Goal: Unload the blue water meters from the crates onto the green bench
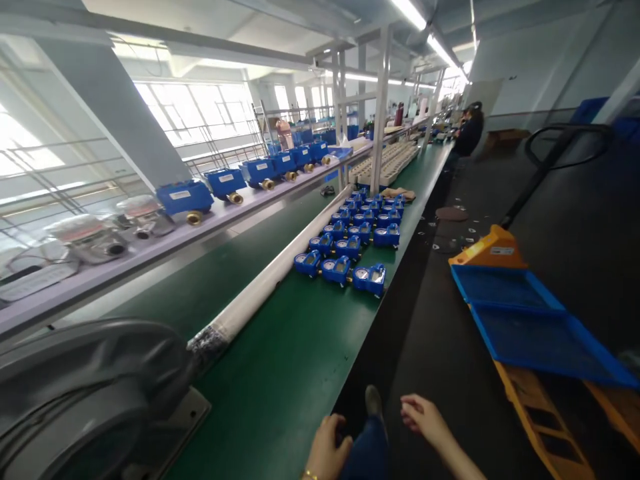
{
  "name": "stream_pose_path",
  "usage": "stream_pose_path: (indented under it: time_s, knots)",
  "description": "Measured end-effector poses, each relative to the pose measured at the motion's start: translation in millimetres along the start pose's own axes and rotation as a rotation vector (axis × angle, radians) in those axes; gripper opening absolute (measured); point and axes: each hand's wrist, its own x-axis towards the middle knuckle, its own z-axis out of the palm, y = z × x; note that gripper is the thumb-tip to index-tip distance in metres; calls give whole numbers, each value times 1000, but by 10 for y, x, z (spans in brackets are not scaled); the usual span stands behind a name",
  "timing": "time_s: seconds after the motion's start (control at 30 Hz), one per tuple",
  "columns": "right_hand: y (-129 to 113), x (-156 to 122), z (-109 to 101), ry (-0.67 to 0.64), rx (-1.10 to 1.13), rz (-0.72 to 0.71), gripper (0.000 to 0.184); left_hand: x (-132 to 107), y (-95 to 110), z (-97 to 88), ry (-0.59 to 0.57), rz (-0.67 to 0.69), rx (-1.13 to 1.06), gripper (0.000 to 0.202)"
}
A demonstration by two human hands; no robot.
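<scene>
My left hand (327,448) is low in the view beside the near edge of the green-topped bench (280,360). Its fingers are loosely bent, the thumb stands apart, and I see nothing held. Over the dark floor to the right is my right hand (423,417), fingers half curled and empty, touching nothing. Farther along the bench, blue meters (369,279) with round dials stand in several rows, well beyond both hands. A long white roll (280,270) lies on the bench to their left.
A large grey machine (90,393) fills the near left. Blue units with brass fittings (185,198) line a raised shelf (210,233). On the right stands a yellow pallet jack (493,247) carrying blue trays (540,327). A person (469,130) is at the bench's far end.
</scene>
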Motion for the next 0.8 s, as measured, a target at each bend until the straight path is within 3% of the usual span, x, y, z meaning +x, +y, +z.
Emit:
stream_pose_path:
  time_s: [0.17,0.27,0.37,0.47,0.6,0.8]
  knots:
    - [-885,947,-502,-31,-27,-30,52,1314,911,-137,34,-278,-693,16]
    - [-1442,1459,-829,-26,-55,-44,52,2119,1441,-94,42,-349,-889,24]
    - [-1965,1994,-996,-9,-71,-74,51,2716,1818,-17,101,-430,-1018,34]
    - [-2363,2549,-950,7,-83,-123,58,3074,2022,38,166,-537,-1097,47]
    - [-2648,3132,-690,-56,-137,-150,67,3298,2128,106,261,-657,-1215,54]
    - [-2731,3424,-457,-374,-229,-55,66,3481,2237,242,435,-713,-1443,41]
